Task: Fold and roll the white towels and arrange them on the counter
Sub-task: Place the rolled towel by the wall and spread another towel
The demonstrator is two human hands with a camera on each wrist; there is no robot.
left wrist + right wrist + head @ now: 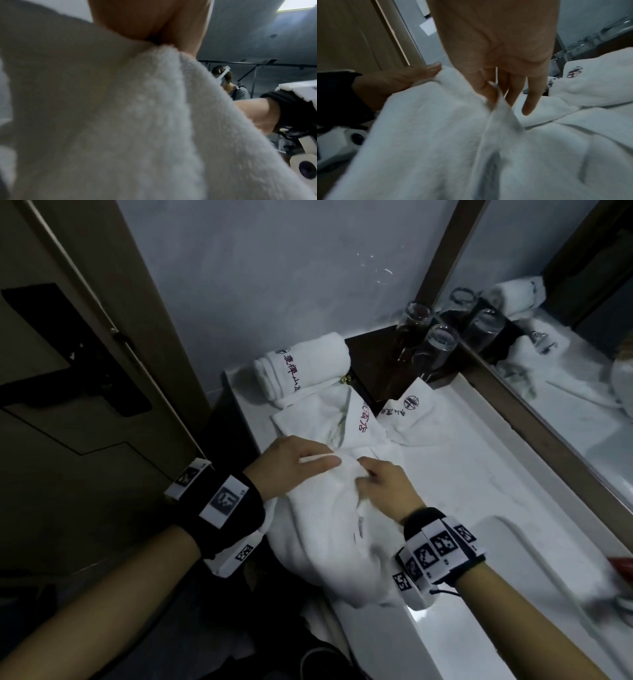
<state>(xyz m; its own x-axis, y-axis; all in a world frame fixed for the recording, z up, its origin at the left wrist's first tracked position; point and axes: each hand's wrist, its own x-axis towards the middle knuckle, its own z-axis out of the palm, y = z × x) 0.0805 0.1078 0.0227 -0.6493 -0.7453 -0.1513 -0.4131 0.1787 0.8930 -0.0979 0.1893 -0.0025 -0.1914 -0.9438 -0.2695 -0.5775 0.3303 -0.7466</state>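
A loose white towel [329,529] lies crumpled on the white counter [462,474], its near end hanging over the front edge. My left hand [318,462] pinches a hem of it between thumb and forefinger. My right hand [368,474], just to the right, pinches a raised fold [494,108] of the same towel. Close up, the towel [120,121] fills the left wrist view under my curled fingers [154,20]. A rolled towel [301,368] with red lettering rests at the counter's back left. Another logo towel [411,419] lies flat behind my hands.
Upturned glasses [435,344] stand on a dark tray [373,354] in the back corner. A mirror [548,354] runs along the right side. A door [68,354] is at the left. A basin recess [527,556] and a red object [621,564] lie at the right.
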